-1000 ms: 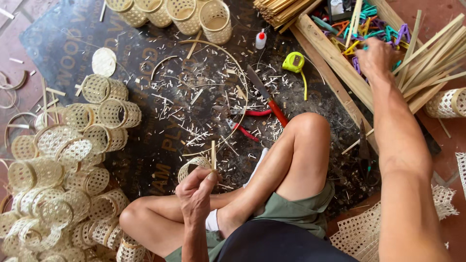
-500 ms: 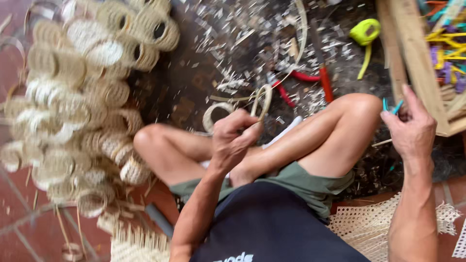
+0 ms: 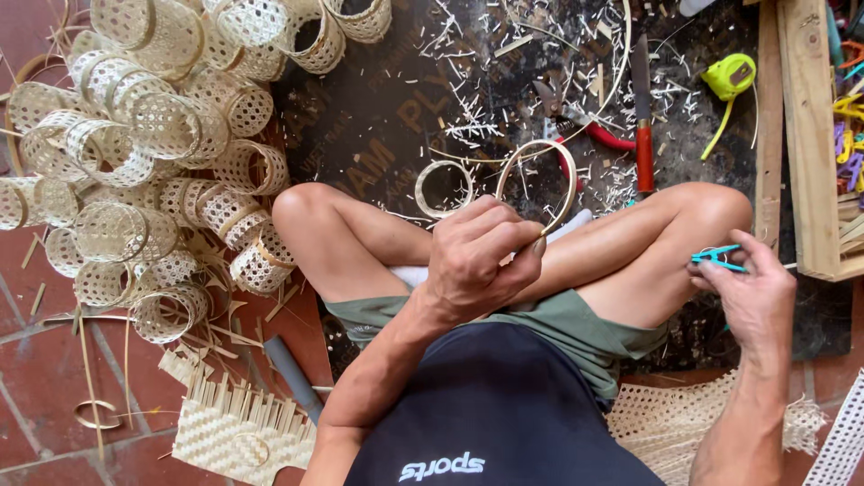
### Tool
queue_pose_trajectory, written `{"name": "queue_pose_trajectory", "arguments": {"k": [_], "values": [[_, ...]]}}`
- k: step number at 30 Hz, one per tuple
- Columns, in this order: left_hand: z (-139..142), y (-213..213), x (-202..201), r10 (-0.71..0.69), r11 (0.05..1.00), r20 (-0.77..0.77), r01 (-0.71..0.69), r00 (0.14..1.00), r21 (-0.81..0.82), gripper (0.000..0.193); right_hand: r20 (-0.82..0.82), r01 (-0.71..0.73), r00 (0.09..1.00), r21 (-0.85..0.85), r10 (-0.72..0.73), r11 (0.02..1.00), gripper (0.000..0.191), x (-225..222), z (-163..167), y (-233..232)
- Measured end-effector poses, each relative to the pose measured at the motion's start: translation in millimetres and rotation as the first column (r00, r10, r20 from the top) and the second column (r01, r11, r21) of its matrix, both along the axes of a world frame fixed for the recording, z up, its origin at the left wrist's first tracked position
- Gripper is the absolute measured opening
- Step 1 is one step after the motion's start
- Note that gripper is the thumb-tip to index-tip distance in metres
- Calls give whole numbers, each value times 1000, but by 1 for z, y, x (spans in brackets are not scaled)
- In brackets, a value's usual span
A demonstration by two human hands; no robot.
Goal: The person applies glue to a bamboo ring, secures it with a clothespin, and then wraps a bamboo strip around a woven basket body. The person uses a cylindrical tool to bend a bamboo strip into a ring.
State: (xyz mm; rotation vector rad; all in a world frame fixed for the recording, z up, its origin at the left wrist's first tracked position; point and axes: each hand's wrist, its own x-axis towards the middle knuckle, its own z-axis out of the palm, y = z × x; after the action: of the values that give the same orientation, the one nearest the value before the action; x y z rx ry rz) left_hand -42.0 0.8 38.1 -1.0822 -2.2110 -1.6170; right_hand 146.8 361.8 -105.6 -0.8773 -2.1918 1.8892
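— What's around you?

— A dark mat (image 3: 387,135) on red floor tiles, littered with bamboo shavings (they're everywhere). I sit cross-legged on it. A heap of small woven baskets (image 3: 153,153) lies to my left; a knife with a red handle (image 3: 643,108) and a yellow tape measure (image 3: 731,76) lie ahead.

— And your hands?

— My left hand (image 3: 477,261) is closed around a thin bamboo hoop (image 3: 540,184), pinching its lower end above my knees, so the loop stands up. My right hand (image 3: 751,297) hovers by my right knee, fingers closed on a small teal clip (image 3: 717,257).

— Anything else close?

— Another bamboo ring (image 3: 443,187) lies on the mat just beyond my shin
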Motion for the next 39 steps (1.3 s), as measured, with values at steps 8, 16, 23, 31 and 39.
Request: {"name": "queue_pose_trajectory", "arguments": {"k": [8,16,23,31,39], "values": [[-2,6,-1,-106,987,185,80,977,142,14,247,-176,969,606,26,776,42,22,-2,3],[9,3,-13,-119,988,50,113,992,108,18,144,-170,985,851,92,497,39,22,-12,-20],[19,12,-27,-212,974,-24,214,977,74,22,-6,-345,906,569,423,746,39,-42,88,-52],[16,7,-41,-319,943,-130,328,939,57,20,-138,-550,581,661,803,511,42,-131,175,-101],[24,-3,-52,-303,950,-148,311,941,35,21,-191,-525,536,688,822,502,47,-141,173,-113]]}}
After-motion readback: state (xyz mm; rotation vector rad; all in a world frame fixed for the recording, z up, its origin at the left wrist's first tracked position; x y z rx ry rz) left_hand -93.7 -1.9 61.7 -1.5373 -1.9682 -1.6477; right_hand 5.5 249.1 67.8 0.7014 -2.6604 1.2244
